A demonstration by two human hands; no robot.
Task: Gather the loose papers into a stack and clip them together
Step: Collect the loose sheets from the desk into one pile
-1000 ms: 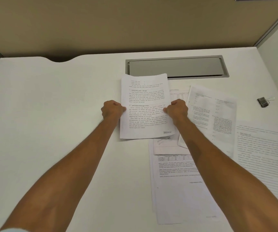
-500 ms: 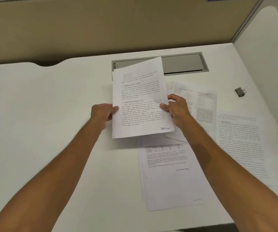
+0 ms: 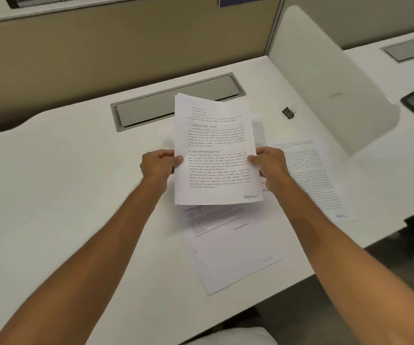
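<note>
A thin stack of printed papers (image 3: 216, 150) is held up off the white desk (image 3: 64, 185), tilted toward me. My left hand (image 3: 160, 165) grips its left edge and my right hand (image 3: 270, 164) grips its right edge. Loose sheets lie flat under and below the held stack (image 3: 228, 250), and another printed sheet (image 3: 310, 175) rests to the right. More paper edges peek out behind the stack, mostly hidden. A black binder clip (image 3: 289, 112) sits alone on the desk at the far right.
A grey cable hatch (image 3: 151, 110) is set into the desk behind the papers. A tan partition (image 3: 116, 53) closes the back and a white divider (image 3: 325, 78) the right side. The desk's front edge runs diagonally at lower right.
Both hands have lifted the stack from the desk and tilted it up. The camera has swung left, so the clip and the right sheets appear shifted.
</note>
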